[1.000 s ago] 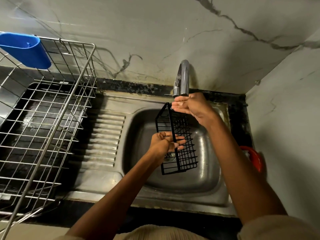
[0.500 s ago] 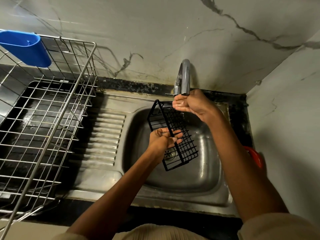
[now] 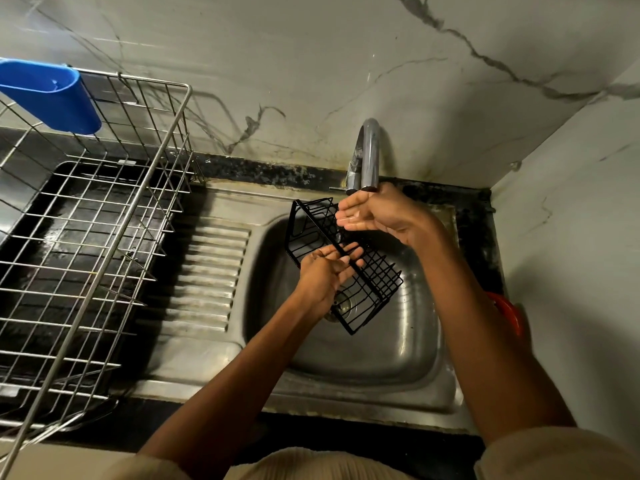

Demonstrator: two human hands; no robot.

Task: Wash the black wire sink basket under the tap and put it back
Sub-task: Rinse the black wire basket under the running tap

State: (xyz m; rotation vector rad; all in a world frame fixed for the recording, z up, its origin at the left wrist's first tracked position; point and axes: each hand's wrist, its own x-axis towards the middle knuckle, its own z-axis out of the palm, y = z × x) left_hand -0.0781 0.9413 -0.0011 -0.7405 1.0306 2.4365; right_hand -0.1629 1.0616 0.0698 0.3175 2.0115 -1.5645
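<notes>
Steel sink (image 3: 346,386), tap (image 3: 370,157) at 12: rinse step; left hand (image 3: 320,275) grips black wire basket (image 3: 346,265) over bowl, right hand (image 3: 374,216) fingers straight, cupped under spout; next turn basket into stream

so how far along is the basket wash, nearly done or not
Midway. Done: the black wire basket is out of its place and over the sink. In hand: the left hand grips its rim while the right hand, fingers straight, is cupped under the tap above it. Left: finishing the rinse and putting it back.
</notes>
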